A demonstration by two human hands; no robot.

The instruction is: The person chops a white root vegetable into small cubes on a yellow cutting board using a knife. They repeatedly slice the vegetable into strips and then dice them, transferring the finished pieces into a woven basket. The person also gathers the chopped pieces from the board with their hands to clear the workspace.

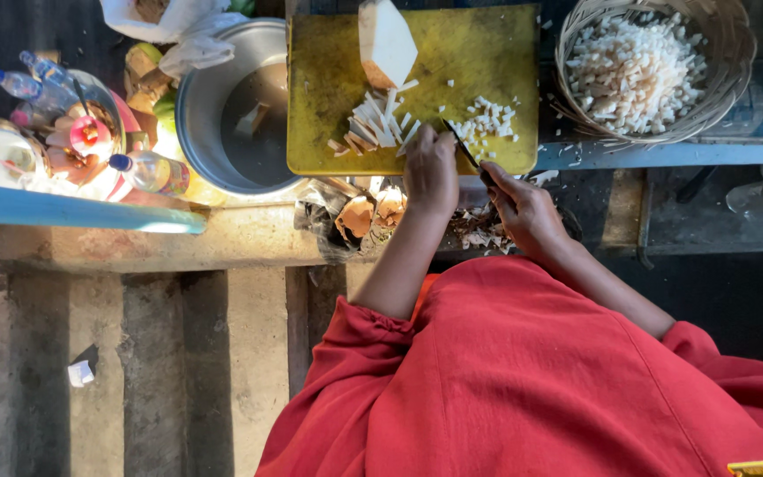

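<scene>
Closest to the camera, filling the bottom right of the frame, is the person's red garment (523, 380), with both bare forearms reaching up toward the middle. The right hand (523, 208) is just right of centre, closed around the handle of a dark knife (463, 146), blade angled up and left onto the board. The left hand (431, 168) sits just beside it at centre, fingers curled down over the white strips (380, 124) at the board's near edge, so the 2 hands are close together but not touching. Under the hands there's a heap of brownish peelings (373, 216). Then the yellow cutting board (328, 79) in the upper middle, with a small pile of diced white bits (487, 119) right of the blade and 1 big peeled white chunk (387, 40) at the top edge. Left of the board is a round metal pot (200, 106), and further left a cluster of small bottles and jars (64, 132). Upper right corner has a woven basket (726, 88) full of diced white cubes (633, 75).
</scene>
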